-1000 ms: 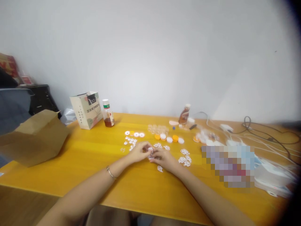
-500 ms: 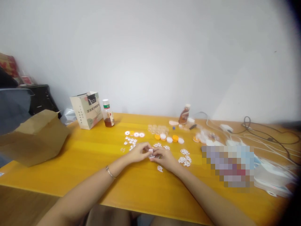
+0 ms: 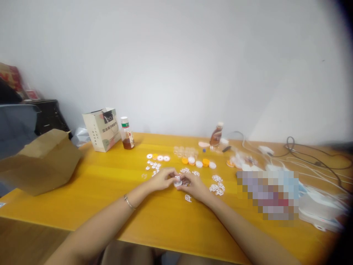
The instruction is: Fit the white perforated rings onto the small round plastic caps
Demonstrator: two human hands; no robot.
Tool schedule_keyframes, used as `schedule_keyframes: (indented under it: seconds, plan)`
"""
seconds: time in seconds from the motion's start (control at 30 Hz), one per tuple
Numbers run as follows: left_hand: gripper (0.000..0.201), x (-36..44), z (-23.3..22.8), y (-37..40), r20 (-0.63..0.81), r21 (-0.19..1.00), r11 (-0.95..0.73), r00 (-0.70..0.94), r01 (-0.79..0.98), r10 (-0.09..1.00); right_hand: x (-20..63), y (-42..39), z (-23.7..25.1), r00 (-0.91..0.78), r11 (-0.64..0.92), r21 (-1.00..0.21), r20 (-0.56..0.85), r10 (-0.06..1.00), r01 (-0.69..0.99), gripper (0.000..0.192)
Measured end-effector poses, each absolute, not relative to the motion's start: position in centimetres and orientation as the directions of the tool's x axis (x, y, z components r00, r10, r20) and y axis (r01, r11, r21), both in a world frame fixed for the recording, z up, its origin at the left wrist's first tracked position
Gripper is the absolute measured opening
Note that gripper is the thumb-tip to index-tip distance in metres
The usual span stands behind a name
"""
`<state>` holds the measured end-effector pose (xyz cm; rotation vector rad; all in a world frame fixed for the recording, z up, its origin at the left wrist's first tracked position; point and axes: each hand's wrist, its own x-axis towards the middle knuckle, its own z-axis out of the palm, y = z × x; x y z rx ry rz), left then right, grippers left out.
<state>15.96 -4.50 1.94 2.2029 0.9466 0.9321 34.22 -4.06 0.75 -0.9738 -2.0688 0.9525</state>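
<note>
small round white piece (image 3: 178,181) pinched between left hand (image 3: 162,179) and right hand (image 3: 193,185).

The table (image 3: 110,191) is bright yellow with light stripes. Little round caps (image 3: 198,162) on it are orange and white. The small cut-out pieces (image 3: 217,188) are white with holes in a pattern. The bottle (image 3: 126,133) has a green and white top and brown drink inside. The paper bag (image 3: 41,162) is plain brown. The wall (image 3: 176,62) is white.

Office, wooden desk (image 3: 110,191), cables (image 3: 311,156), plain wall
</note>
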Motion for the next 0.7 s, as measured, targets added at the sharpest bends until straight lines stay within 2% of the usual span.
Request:
schedule_keyframes:
  seconds: [0.4, 0.7]
  plan:
    - [0.012, 16.07, 2.45, -4.85, 0.396, 0.616, -0.651, 0.541, 0.443, 0.742, 34.2, -4.08, 0.76, -0.493, 0.433, -0.829, 0.227, 0.84, 0.355, 0.027]
    - [0.01, 16.17, 2.36, -4.44, 0.382, 0.599, -0.664, 0.569, 0.447, 0.728, 34.22, -4.01, 0.52, -0.504, 0.436, -0.848, 0.246, 0.828, 0.302, 0.03]
